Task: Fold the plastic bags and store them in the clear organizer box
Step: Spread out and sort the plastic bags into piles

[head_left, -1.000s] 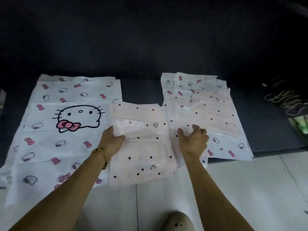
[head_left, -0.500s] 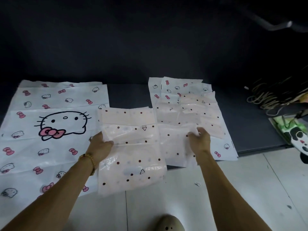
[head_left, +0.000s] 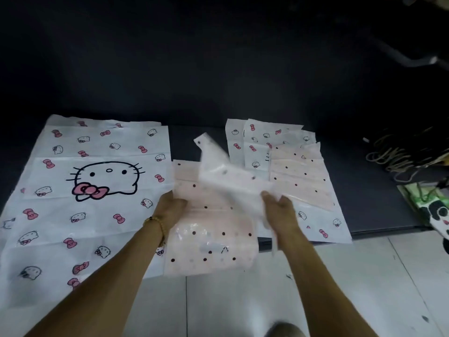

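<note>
The left hand [head_left: 170,207] presses flat, fingers straight, on the dotted pink bag [head_left: 211,239]. The right hand [head_left: 279,210] grips its lifted, blurred right flap [head_left: 218,166].

- The lifted polka-dot bag [head_left: 226,176] is motion-blurred; its edges and folds cannot be made out.
- The right hand [head_left: 279,210] has its fingertips hidden behind that blurred sheet; grip cannot be confirmed.
- The large cat-print bag [head_left: 97,190] is cut off at the left edge.
- The panda-print item [head_left: 437,215] is cut off at the right edge.
- The cords [head_left: 393,154] at far right lie in shadow, indistinct.
- The rounded object [head_left: 284,330] is cropped by the bottom edge, unidentifiable.
</note>
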A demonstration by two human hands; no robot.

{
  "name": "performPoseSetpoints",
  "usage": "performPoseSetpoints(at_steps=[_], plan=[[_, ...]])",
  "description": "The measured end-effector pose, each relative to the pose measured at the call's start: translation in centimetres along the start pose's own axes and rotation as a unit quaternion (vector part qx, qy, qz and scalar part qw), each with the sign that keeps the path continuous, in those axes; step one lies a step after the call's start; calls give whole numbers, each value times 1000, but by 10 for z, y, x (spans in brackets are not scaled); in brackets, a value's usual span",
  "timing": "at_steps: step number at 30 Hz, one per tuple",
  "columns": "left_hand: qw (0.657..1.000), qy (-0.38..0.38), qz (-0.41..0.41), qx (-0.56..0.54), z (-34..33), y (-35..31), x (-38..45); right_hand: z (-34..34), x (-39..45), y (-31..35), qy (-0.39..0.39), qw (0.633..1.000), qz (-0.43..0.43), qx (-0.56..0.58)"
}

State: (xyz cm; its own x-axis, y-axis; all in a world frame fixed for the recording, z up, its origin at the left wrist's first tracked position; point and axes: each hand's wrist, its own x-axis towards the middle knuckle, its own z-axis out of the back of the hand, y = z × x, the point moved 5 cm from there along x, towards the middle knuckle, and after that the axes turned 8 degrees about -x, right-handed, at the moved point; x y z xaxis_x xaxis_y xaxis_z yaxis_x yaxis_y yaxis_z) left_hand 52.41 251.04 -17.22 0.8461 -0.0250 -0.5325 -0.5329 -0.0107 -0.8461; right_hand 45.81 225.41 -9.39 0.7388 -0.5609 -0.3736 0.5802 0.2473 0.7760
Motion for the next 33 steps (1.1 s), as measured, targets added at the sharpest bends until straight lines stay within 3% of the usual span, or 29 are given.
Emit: performPoseSetpoints(at_steps=[5,8,10,14,15,18,20,24,29,33], plan=[[990,-120,51,-54,-3,2,9,-43,-1,-28,88,986,64,-130],[984,-78,73,-141,-5,3,3,-50,4,-32,110,974,87,-175],[980,-42,36,-193,-10,-1,2,-49,10,-35,89,970,79,-210],[998,-33,-48,-36,-13,-10,1,-50,16,-38,96,969,65,-220],[998,-27,-61,-3,-14,-9,5,-42,19,-38,67,967,68,-234],[995,-10,-89,45,-17,-13,13,11,44,-35,-128,961,81,-233],[994,-8,-100,52,-21,-13,20,38,67,-35,-185,939,101,-270],[996,-9,-85,40,-34,-6,29,38,101,-38,-114,899,138,-401],[996,-16,-81,40,-39,-4,35,35,110,-35,-157,886,191,-393],[995,-24,-91,29,-39,-5,32,39,95,-19,-150,911,245,-297]])
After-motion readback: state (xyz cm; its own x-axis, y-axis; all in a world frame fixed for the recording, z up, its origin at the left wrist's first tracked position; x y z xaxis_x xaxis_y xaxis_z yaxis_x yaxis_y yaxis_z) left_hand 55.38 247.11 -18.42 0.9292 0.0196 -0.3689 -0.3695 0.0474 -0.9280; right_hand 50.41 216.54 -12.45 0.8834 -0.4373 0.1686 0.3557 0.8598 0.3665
